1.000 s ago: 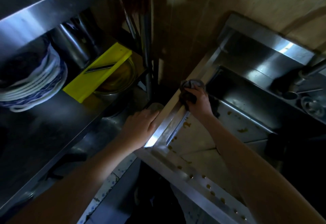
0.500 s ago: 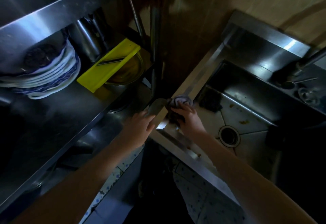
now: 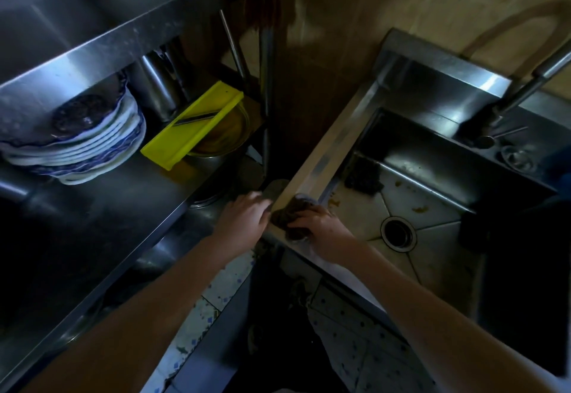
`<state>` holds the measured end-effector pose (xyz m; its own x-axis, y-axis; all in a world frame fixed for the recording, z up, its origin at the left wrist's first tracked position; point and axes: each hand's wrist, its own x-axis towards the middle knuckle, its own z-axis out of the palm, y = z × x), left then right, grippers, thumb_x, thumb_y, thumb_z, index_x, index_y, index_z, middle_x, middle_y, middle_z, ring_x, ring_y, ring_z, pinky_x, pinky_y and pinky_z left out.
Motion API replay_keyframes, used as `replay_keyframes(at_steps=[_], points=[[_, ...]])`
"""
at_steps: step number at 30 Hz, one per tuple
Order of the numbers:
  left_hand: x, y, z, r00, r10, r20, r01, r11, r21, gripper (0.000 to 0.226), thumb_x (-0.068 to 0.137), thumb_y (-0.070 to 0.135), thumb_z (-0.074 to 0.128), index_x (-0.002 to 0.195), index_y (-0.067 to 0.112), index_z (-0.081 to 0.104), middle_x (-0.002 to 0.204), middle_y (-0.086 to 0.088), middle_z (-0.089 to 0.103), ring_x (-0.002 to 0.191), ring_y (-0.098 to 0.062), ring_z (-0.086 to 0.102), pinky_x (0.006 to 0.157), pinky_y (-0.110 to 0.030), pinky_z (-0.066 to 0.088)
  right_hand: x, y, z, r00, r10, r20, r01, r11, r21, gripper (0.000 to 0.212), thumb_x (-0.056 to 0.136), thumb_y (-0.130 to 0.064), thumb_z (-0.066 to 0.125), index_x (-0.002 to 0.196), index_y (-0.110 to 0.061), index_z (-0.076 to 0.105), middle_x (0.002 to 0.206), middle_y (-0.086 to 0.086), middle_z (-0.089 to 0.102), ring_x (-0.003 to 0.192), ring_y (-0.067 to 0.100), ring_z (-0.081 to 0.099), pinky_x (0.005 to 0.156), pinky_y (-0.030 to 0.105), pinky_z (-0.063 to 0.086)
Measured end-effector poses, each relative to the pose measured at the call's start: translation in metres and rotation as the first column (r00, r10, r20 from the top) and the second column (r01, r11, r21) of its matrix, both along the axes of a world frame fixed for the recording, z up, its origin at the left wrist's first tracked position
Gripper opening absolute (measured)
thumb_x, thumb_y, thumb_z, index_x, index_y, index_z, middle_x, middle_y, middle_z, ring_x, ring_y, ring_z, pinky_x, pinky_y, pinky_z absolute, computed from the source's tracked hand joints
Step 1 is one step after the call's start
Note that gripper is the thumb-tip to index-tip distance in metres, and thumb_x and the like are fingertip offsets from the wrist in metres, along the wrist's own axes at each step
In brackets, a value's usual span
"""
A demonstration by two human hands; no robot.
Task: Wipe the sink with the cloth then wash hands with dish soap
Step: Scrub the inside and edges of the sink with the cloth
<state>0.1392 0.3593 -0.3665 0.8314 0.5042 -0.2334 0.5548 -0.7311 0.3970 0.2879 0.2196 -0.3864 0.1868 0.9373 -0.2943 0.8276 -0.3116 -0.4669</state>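
Note:
The steel sink (image 3: 327, 148) fills the right half of the head view, with brown food specks on its floor around the drain (image 3: 398, 233). My right hand (image 3: 321, 228) presses a dark crumpled cloth (image 3: 290, 214) onto the sink's near-left rim corner. My left hand (image 3: 245, 215) lies just left of that corner, fingers curled over the sink's outer edge and touching the cloth's side. A dark scrubber-like clump (image 3: 363, 176) sits in the basin's left corner. I see no dish soap.
A faucet (image 3: 519, 96) rises at the back right of the sink. To the left, a steel shelf (image 3: 102, 207) holds stacked blue-and-white plates (image 3: 80, 142), a yellow slicer (image 3: 193, 125) lying over a metal bowl, and a steel pot. Patterned floor tiles show below.
My right hand has dragged the cloth along the left rim toward me, from mid-rim to the near corner. The camera has shifted, bringing the drain into view.

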Motion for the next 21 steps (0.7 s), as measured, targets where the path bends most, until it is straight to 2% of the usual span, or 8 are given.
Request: replay_keyframes(at_steps=[6,10,12,17,21], points=[[0.007,-0.001,0.004,0.999,-0.050,0.016,0.050,0.999,-0.003,0.034,0.097,0.026,0.040,0.129,0.019,0.050,0.142,-0.003,0.041,0.125,-0.026,0.042,0.099,-0.043,0.039,-0.005,-0.018,0.011,0.997,-0.058,-0.057,0.058,0.998,-0.016,0.028,0.088,-0.020,0.058,0.114,-0.027,0.066,0.124,0.000,0.060,0.121,0.026,0.050,0.103,0.041,0.041],[0.014,-0.006,0.001,0.996,-0.083,0.030,0.083,0.997,0.004,0.036,0.097,0.026,0.042,0.132,0.021,0.049,0.143,-0.003,0.041,0.127,-0.027,0.041,0.101,-0.044,0.037,-0.013,-0.036,0.015,0.993,-0.113,0.019,0.115,0.990,-0.086,0.036,0.092,-0.036,0.051,0.128,-0.035,0.055,0.138,-0.007,0.052,0.132,0.022,0.041,0.107,0.042,0.038],[0.017,-0.009,-0.002,0.994,-0.106,0.014,0.106,0.994,0.004,0.036,0.097,0.027,0.042,0.132,0.022,0.048,0.144,-0.003,0.039,0.127,-0.027,0.041,0.102,-0.044,0.036,-0.019,-0.047,0.016,0.980,-0.189,0.059,0.194,0.975,-0.106,0.040,0.092,-0.037,0.049,0.133,-0.038,0.049,0.142,-0.007,0.048,0.133,0.024,0.037,0.106,0.043,0.037],[0.022,-0.011,-0.010,0.988,-0.154,0.008,0.154,0.988,0.004,0.033,0.097,0.028,0.043,0.129,0.022,0.050,0.150,-0.006,0.033,0.134,-0.028,0.036,0.105,-0.045,0.035,-0.043,-0.067,0.011,0.865,-0.490,0.113,0.494,0.869,-0.012,0.046,0.090,-0.032,0.052,0.135,-0.034,0.041,0.139,-0.004,0.049,0.128,0.029,0.041,0.100,0.044,0.040],[0.023,-0.013,-0.010,0.990,-0.137,0.025,0.137,0.990,0.015,0.032,0.096,0.025,0.046,0.127,0.023,0.051,0.150,-0.007,0.033,0.135,-0.029,0.034,0.106,-0.046,0.034,-0.056,-0.058,0.003,0.811,-0.568,0.139,0.565,0.823,0.063,0.043,0.088,-0.025,0.055,0.130,-0.031,0.048,0.141,-0.002,0.048,0.124,0.034,0.043,0.099,0.048,0.039]])
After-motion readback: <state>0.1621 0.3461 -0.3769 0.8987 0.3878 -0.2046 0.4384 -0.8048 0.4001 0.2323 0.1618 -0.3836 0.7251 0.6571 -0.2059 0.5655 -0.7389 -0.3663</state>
